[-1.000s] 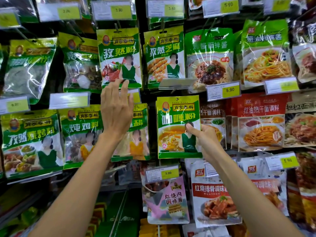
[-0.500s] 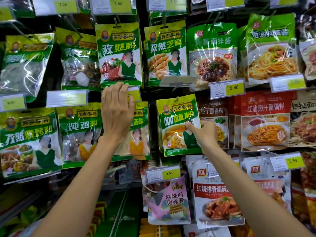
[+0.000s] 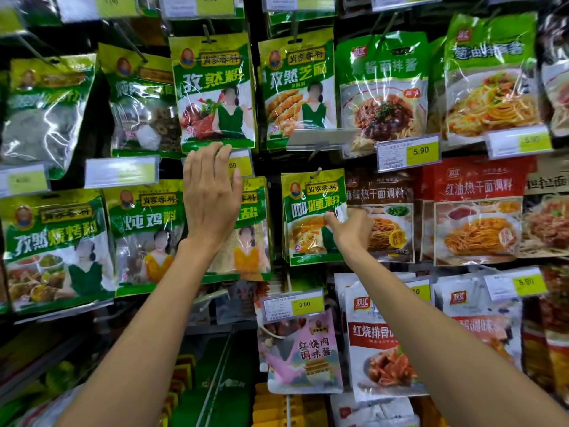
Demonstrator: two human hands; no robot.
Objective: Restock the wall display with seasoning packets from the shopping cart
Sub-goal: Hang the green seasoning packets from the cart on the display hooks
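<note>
Seasoning packet point(image 3: 308, 217) hangs on its peg point(image 3: 318, 171) mid-wall, the right hand point(image 3: 351, 231) pinching its right edge, the left hand point(image 3: 209, 195) flat and open over a price tag point(image 3: 243, 164); I reckon a sideways tug could slip it off the peg and drop it.

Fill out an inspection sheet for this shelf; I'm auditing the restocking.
Surface: wall display, packets hanging in rows on pegs.
Job's things: green curry packet hangs from a peg, more packets stacked behind it.
Clutter: nothing seen.
Hands: left hand flat, fingers straight, covering part of a price tag; right hand pinches the curry packet's right edge.
Cables: nothing seen.
Surroundings: noodle sauce packets to the right.
</note>
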